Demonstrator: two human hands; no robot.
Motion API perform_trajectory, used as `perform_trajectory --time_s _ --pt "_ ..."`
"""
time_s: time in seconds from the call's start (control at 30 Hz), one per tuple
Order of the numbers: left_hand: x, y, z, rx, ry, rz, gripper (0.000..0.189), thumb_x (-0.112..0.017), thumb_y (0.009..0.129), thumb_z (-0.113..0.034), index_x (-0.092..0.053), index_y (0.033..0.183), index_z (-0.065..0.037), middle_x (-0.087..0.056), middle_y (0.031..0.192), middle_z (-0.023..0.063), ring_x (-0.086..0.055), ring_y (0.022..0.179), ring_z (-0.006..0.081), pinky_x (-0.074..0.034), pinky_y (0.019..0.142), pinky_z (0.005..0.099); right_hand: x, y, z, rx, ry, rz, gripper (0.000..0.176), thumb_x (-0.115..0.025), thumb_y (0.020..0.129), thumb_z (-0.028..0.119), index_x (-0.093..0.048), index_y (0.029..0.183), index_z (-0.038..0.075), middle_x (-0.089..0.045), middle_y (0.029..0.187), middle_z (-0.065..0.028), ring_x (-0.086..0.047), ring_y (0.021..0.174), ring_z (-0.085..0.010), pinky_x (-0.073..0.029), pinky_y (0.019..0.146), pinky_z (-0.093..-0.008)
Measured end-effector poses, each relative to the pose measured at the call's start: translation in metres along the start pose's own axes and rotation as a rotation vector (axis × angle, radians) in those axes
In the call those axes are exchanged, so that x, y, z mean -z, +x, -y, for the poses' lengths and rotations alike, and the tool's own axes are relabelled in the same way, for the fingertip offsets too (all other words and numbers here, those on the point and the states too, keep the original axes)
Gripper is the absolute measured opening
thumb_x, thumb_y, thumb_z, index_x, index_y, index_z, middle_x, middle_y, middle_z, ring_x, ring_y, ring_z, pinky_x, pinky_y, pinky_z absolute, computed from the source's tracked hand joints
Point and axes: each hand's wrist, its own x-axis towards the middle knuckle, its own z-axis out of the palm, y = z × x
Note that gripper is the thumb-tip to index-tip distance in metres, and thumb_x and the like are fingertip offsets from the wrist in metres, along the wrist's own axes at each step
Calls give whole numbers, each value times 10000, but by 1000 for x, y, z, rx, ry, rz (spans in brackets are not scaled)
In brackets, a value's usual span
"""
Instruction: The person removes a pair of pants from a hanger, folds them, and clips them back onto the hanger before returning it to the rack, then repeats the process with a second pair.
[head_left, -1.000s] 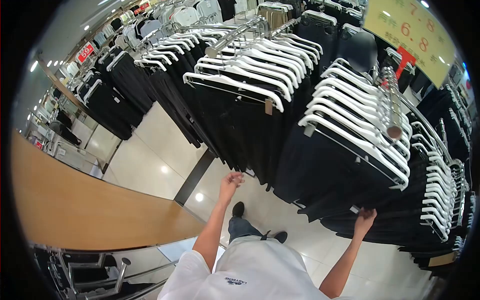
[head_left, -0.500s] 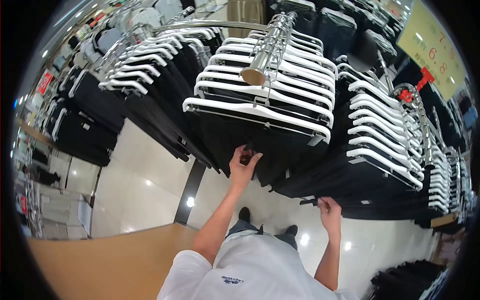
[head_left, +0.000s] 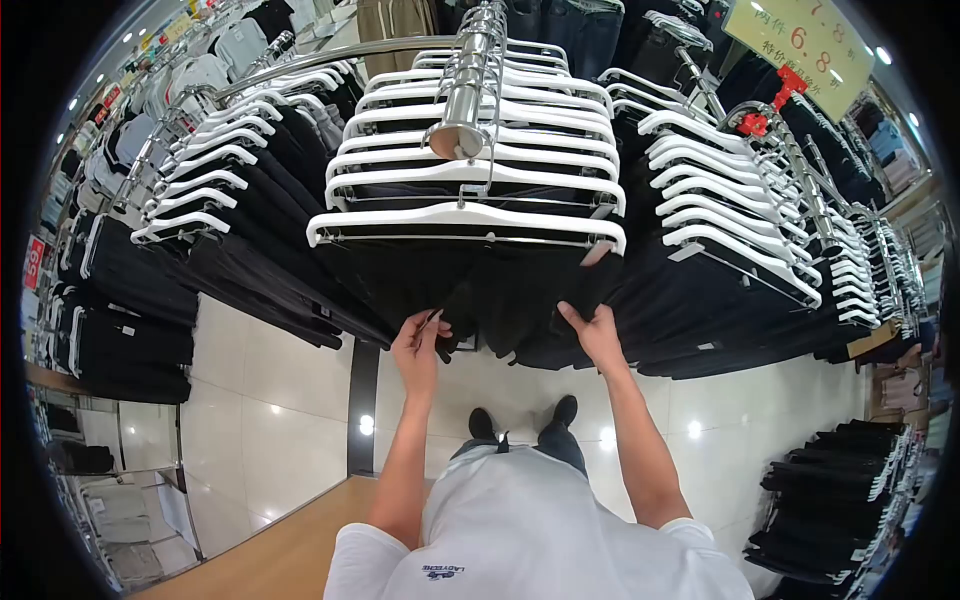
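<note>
At the front of the middle rail, black trousers (head_left: 500, 290) hang from a white hanger (head_left: 465, 216) with metal clips. My left hand (head_left: 418, 350) is at the left side of the trousers, with thumb and fingers pinched on a thin, light-edged piece that looks like a tag. My right hand (head_left: 597, 337) is closed on the black cloth at the right side, thumb toward the middle. The cloth and the curled fingers hide part of each grip.
More white hangers with black garments fill the left rack (head_left: 215, 180) and the right rack (head_left: 730, 215). The metal rail end (head_left: 455, 140) points toward me. A wooden surface (head_left: 300, 535) lies at lower left. Black clothes (head_left: 825, 500) hang at lower right. A yellow sign (head_left: 800, 50) stands upper right.
My right hand has left the small dark tag low on the right and moved up to the front trousers. My left hand has shifted left and slightly down. The view has turned rightward.
</note>
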Motion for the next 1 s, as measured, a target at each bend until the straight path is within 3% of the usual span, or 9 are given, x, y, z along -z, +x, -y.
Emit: perform_trajectory --time_s 0.1,0.2,0.4,0.6,0.7,0.73,0.83,0.93,1.0 --pt "2 -13 3 127 62 28 175 -641 1028 -120 -702 1085 33 -731 894 76 -682 816 124 -524 778 252 1 -10 -8 -88 173 20 276 -720 993 240 -743 1025 -33 -728 863 -2 -599 791 -85 -488 741 -275" --pt "-1 -33 40 226 115 241 186 -650 1028 -135 -699 1090 34 -733 925 80 -687 837 132 -528 807 258 -3 -31 -2 -121 124 91 269 -709 1002 230 -730 1060 -32 -720 892 27 -586 797 -67 -484 727 -269" --pt "-37 -52 19 173 25 326 224 -661 1020 -147 -671 1165 23 -745 1008 88 -709 906 139 -530 857 272 -27 -72 -51 317 -411 6 158 -666 930 90 -701 1042 -16 -702 933 -282 -674 825 -468 -540 711 -490" --pt "-41 -42 -28 185 -39 382 300 -616 1048 -186 -602 1231 51 -691 1063 109 -671 962 162 -510 908 298 -44 -118 -45 356 -518 175 209 -690 795 46 -624 977 -30 -643 834 -246 -646 784 -448 -529 681 -514" --pt "-32 -58 -17 5 39 391 412 -571 1069 -319 -566 1282 34 -662 1107 100 -631 1049 175 -477 957 336 -53 -132 -35 410 -587 283 269 -684 699 15 -625 958 -22 -602 870 -196 -636 802 -396 -536 678 -478" --pt "-30 -64 -10 -105 16 420 608 -720 968 -348 -489 1375 41 -600 1211 129 -563 1177 204 -457 1005 373 -53 -133 -24 457 -547 295 269 -683 694 13 -625 954 -24 -600 873 -190 -638 803 -389 -538 677 -473" --pt "-56 -89 -43 -412 343 369 820 -883 778 -285 -456 1382 71 -590 1221 163 -605 1151 289 -490 978 382 -50 -134 -17 485 -516 360 264 -678 693 1 -627 951 -16 -606 912 -170 -645 819 -378 -550 694 -471" --pt "-77 -112 -55 -327 612 216 775 -890 725 -192 -486 1330 76 -627 1165 202 -648 1094 337 -516 935 382 -48 -137 -12 431 -538 425 269 -679 730 16 -632 994 -7 -628 986 -162 -659 871 -373 -559 723 -464" --pt "-61 -108 -49 -285 600 265 665 -824 762 -108 -507 1318 75 -655 1113 194 -668 1054 293 -520 937 374 -39 -136 7 445 -614 517 297 -699 786 54 -654 1074 -3 -658 1086 -157 -672 943 -373 -567 763 -457"
